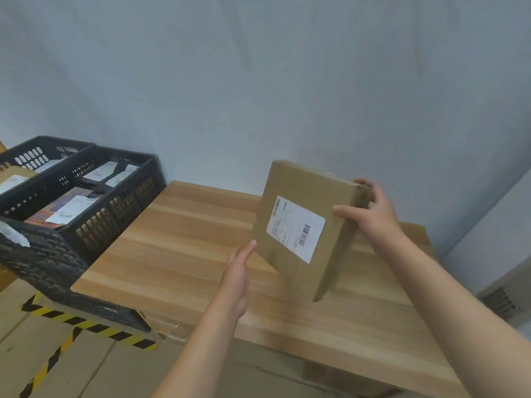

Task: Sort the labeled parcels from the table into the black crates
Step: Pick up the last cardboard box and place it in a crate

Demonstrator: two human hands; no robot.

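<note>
A flat brown cardboard parcel [298, 196] with a white barcode label [296, 228] is held tilted above the wooden table [178, 248]. My right hand [370, 214] grips its upper right corner, thumb on the front face. My left hand [240, 271] is flat with fingers extended, its fingertips at the parcel's lower left edge. Black crates stand left of the table: the nearest-to-table crate [120, 208] holds labeled parcels [69, 209], and another crate [31, 156] sits behind it.
A dark crate [51, 265] in the left foreground overlaps the table's corner. Yellow-black hazard tape [86, 326] marks the cardboard-covered floor below. A grey wall rises behind the table, and a vent [500, 300] is low on the right.
</note>
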